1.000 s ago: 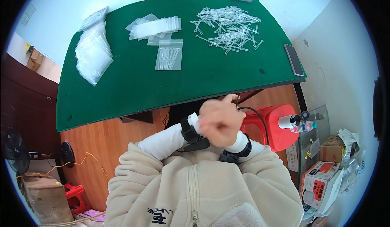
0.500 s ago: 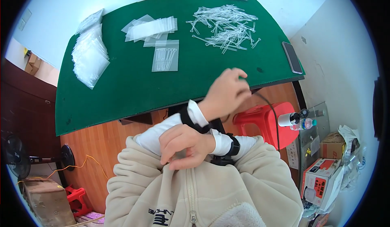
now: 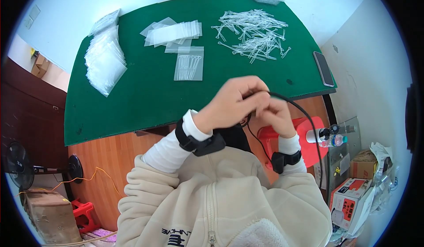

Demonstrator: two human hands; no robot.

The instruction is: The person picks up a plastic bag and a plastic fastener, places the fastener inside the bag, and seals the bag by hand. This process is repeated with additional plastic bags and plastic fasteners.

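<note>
My left hand (image 3: 236, 102) is closed, its thumb and fingers pinching a black cable (image 3: 304, 113) just off the table's front edge. From there the cable arcs right and down past the red stool. My right hand (image 3: 279, 117) meets the left fingertips, fingers curled in; what it grips is hidden and slightly blurred. Below the hands hangs more thin black cable (image 3: 255, 137). On the green table (image 3: 145, 94), beyond my left hand, lies a clear zip bag (image 3: 189, 66) with several clear looped sticks in it. A heap of such loose sticks (image 3: 254, 32) lies farther right.
Stacked clear bags (image 3: 106, 63) spread along the table's left side, with more flat bags (image 3: 174, 32) at middle back. A phone (image 3: 323, 68) lies at the right edge. A red stool (image 3: 309, 152), bottles (image 3: 331, 141) and boxes (image 3: 351, 200) stand on the right; a fan (image 3: 20, 165) is at left.
My right hand has moved from in front of my chest up and right to meet my left. The forearms no longer cross. The cable has been lifted into the left fingers.
</note>
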